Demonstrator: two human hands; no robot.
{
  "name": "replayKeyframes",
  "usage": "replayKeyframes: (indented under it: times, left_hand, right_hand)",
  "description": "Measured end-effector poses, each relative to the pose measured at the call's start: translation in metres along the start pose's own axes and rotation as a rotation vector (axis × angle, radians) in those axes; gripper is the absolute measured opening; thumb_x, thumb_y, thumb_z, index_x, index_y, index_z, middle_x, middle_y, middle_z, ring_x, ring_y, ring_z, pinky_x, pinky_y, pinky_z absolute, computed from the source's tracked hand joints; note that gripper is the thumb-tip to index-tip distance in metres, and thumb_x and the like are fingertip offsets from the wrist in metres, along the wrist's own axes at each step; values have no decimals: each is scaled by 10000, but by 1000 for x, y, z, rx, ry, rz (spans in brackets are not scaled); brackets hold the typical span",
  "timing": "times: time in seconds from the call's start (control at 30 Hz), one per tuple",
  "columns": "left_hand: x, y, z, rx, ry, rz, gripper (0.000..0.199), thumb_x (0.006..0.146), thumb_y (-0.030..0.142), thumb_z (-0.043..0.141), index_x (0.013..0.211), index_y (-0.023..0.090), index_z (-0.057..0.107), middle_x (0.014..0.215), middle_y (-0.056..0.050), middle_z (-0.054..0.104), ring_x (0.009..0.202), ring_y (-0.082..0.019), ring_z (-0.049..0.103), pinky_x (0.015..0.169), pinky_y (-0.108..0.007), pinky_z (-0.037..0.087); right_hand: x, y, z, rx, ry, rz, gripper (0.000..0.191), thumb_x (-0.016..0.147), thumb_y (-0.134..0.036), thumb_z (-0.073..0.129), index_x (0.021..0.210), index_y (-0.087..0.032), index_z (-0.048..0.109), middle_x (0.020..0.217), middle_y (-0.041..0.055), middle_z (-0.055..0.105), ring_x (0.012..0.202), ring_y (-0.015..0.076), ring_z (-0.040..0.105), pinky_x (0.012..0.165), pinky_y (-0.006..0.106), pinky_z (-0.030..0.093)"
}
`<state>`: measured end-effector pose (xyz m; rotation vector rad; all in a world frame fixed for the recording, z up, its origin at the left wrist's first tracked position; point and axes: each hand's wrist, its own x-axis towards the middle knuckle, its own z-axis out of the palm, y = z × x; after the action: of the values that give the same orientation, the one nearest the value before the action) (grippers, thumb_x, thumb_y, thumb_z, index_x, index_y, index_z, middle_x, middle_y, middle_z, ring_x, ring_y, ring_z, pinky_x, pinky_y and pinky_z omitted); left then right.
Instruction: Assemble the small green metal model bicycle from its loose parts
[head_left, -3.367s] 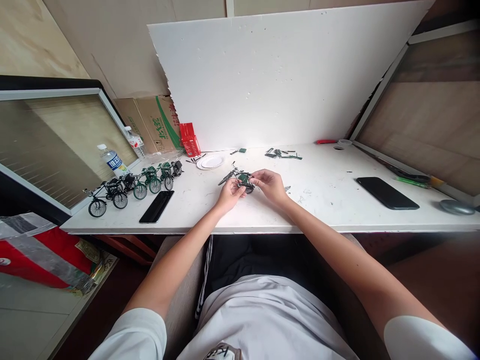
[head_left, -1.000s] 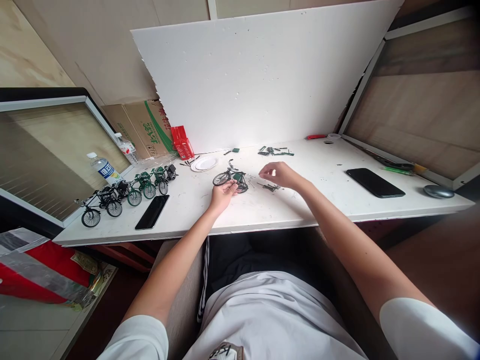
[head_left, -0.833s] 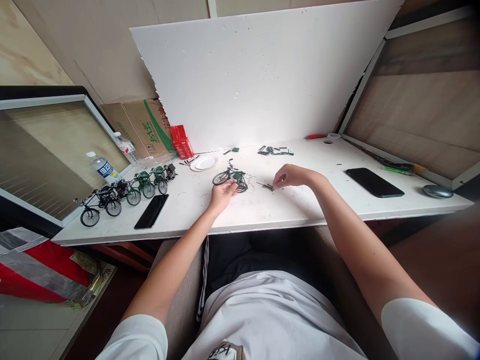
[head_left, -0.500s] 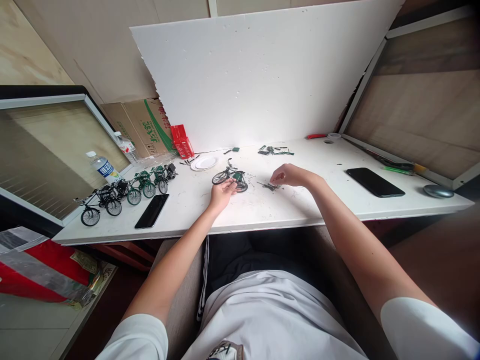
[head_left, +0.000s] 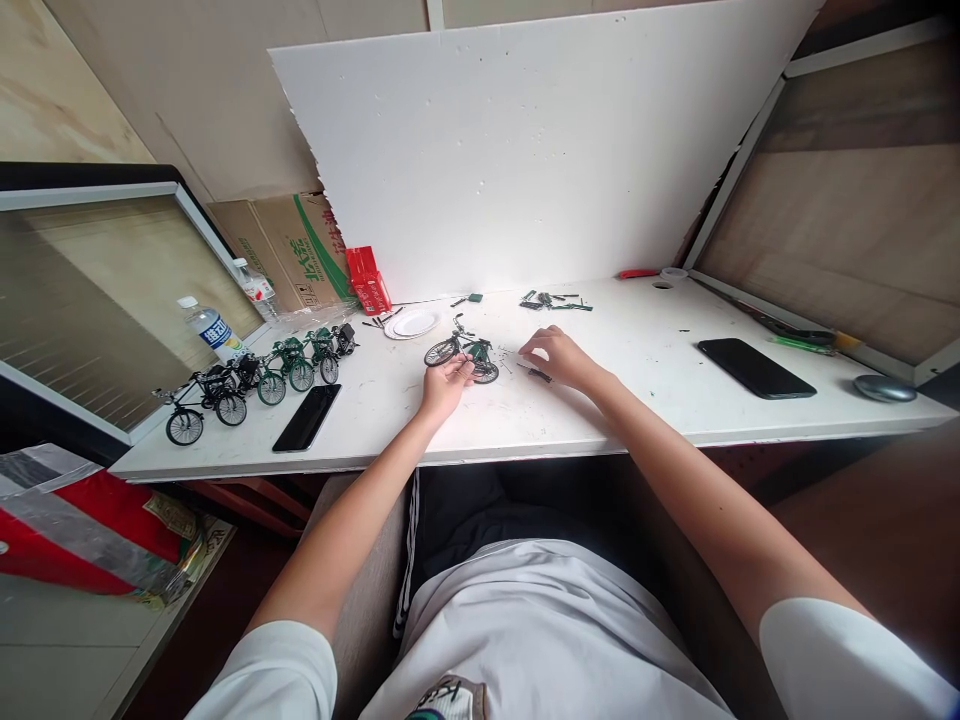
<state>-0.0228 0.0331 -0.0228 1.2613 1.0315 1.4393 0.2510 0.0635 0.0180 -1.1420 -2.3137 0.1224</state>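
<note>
A small model bicycle (head_left: 481,353) with black wheels and green parts is held by my left hand (head_left: 444,388), its fingers closed around the lower side. To its right, my right hand (head_left: 553,352) is pinched close above the tabletop, with the fingertips toward the bicycle. Whatever is between those fingertips is too small to make out. Tiny loose bits (head_left: 505,356) are scattered between the bicycle and the right hand. A small dark part (head_left: 539,376) lies just under the right hand, partly covered by it.
Several finished-looking model bicycles (head_left: 279,372) stand at the left, beside a phone (head_left: 307,418) and bottles (head_left: 208,325). A white plate (head_left: 411,323), a red box (head_left: 367,281) and dark green parts (head_left: 556,301) lie at the back. Another phone (head_left: 755,368) rests at the right.
My right hand has moved left, closer to the bicycle, from over the small dark parts. The left hand still holds the bicycle in about the same place.
</note>
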Motion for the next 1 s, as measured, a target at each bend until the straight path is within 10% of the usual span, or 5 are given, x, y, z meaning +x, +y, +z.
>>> replayKeyframes:
  times: [0.53,1.0]
  left_hand:
    - [1,-1,1,-2,24,10,436,824,456,866,1076,129,726,1039,-128,808,841,-218,796,747,-303,597]
    - [1,-1,-1,33,14,12,446,810,472,878,1060,138,722,1044,-128,804,811,-215,789,740,-317,587]
  right_hand:
    - [-5,-17,36,-178,-197,115,692,1079,-571,465,1664,-202,468,1701,177,461,1597,446,319,1235,637,367]
    - [-2,-24,37,-217,-186,74,596,1083,-594,458,1524,-239,645,1653,173,516,1569,454,348,1212,645,391]
